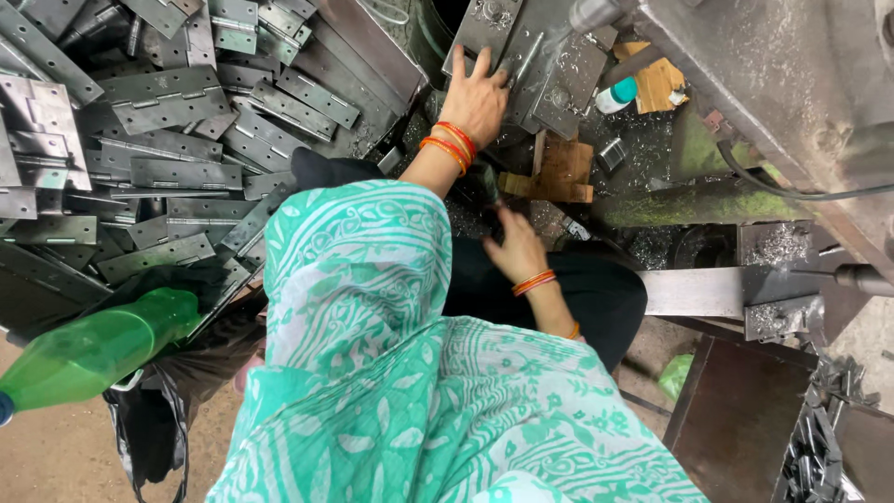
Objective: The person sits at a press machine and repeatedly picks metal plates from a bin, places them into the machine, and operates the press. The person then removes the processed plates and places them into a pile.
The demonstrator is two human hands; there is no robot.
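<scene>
The left hand (477, 98) lies flat, fingers spread, on a grey steel hinge (521, 70) resting on the drill machine's bed. The right hand (518, 250) curls its fingers around a small dark brush (486, 182) just below. Near the hinge stands a small white bottle with teal cap (615, 95); a green plastic bottle (93, 349) lies lower left beside the heap of hinges (158, 140).

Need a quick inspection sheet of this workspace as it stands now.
Surface: dark machine bed strewn with metal shavings.
Job's things: flat grey steel hinge plate under left hand; right hand on a dark object, unclear.
Clutter: heap of grey steel hinges; green plastic bottle; wooden blocks.
Grips: left flat, open; right cannot tell.
Cables: black cable.
Surroundings: grey drill machine body.
</scene>
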